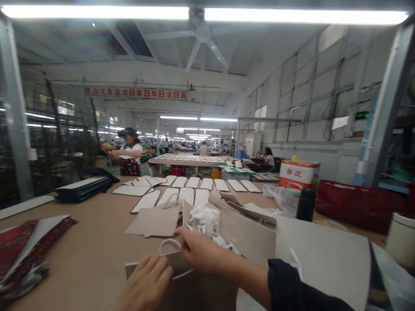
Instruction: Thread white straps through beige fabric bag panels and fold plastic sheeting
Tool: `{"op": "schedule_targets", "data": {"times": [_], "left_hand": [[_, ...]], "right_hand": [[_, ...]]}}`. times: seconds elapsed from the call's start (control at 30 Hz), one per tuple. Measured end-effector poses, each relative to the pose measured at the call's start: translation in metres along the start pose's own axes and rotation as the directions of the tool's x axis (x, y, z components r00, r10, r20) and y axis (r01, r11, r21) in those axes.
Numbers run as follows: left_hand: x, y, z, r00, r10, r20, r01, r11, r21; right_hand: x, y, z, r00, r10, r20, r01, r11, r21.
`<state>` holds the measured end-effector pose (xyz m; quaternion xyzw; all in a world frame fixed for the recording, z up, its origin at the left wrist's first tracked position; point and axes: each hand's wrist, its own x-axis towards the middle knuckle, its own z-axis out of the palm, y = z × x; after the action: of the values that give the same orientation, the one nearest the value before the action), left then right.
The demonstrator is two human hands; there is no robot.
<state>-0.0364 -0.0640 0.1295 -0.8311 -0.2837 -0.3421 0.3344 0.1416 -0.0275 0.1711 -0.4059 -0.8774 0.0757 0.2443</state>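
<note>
Close in front of me is a beige bag piece (181,261) with a thin pale loop (169,244) rising from its top edge; below that edge it is in shadow. My left hand (147,278) has its fingers bent over the edge, gripping it at the left. To the right of the loop, my right hand (202,250) is closed in a pinch at the same edge. Just beyond lies a heap of white straps (207,220) on more beige pieces. Another flat beige piece (154,221) with a loop lies behind my left hand.
Rows of white panels (186,196) cover the far part of the brown table (81,246). Patterned red fabric (29,246) and a dark stack (84,188) lie left. At right stand a tin (298,172), a black bottle (305,204) and a cup (402,239). A person (129,151) stands beyond.
</note>
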Motion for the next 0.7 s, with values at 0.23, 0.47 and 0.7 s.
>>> {"op": "schedule_targets", "data": {"times": [0.23, 0.47, 0.7], "left_hand": [[0.030, 0.024, -0.033, 0.958, 0.283, -0.034, -0.279, 0.955, 0.101], [0.047, 0.005, -0.050, 0.963, 0.194, 0.186, -0.204, 0.978, 0.038], [0.046, -0.006, -0.054, 0.947, 0.105, 0.303, -0.117, 0.993, 0.023]], "right_hand": [[-0.009, 0.038, 0.019, 0.998, -0.001, -0.058, 0.009, 0.990, 0.138], [-0.001, 0.020, 0.016, 1.000, 0.006, -0.016, -0.002, 0.963, 0.271], [-0.024, -0.005, -0.010, 0.957, -0.228, -0.178, 0.247, 0.964, 0.095]]}}
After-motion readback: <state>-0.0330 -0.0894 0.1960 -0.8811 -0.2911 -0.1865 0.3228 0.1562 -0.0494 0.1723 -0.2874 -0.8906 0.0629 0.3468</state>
